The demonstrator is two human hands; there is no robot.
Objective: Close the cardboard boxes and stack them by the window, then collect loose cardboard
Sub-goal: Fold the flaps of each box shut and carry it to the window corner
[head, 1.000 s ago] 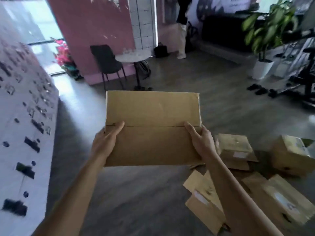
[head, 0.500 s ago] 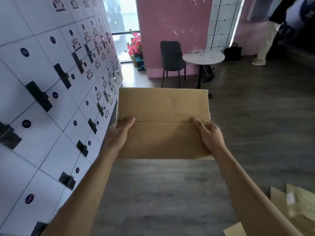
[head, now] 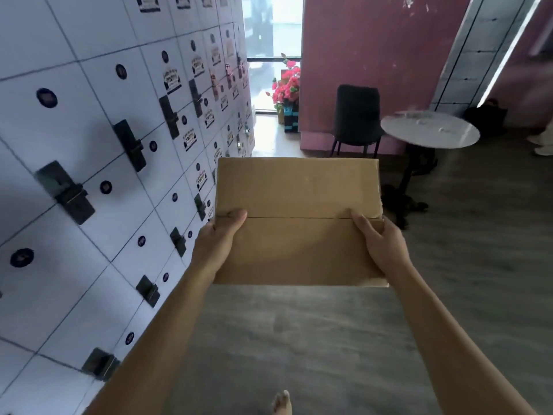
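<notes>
I carry a closed brown cardboard box (head: 299, 217) in front of me, its two top flaps meeting in a seam across the middle. My left hand (head: 218, 238) grips its left side with the thumb lying on top by the seam. My right hand (head: 380, 241) grips the right side the same way. The fingers of both hands are hidden under the box. A bright window (head: 270, 52) shows at the far end of the passage, straight ahead beyond the box.
A wall of white lockers (head: 98, 163) runs close along my left. Ahead stand pink flowers (head: 285, 85), a pink wall (head: 374, 55), a dark chair (head: 356, 115) and a round table (head: 429, 130). Grey wooden floor (head: 329, 339) lies below; a bare foot (head: 281, 402) shows at the bottom.
The view has swung left and moved forward: the loose boxes on the floor have left the frame, and the lockers, chair and window have come nearer. Both hands still hold the box.
</notes>
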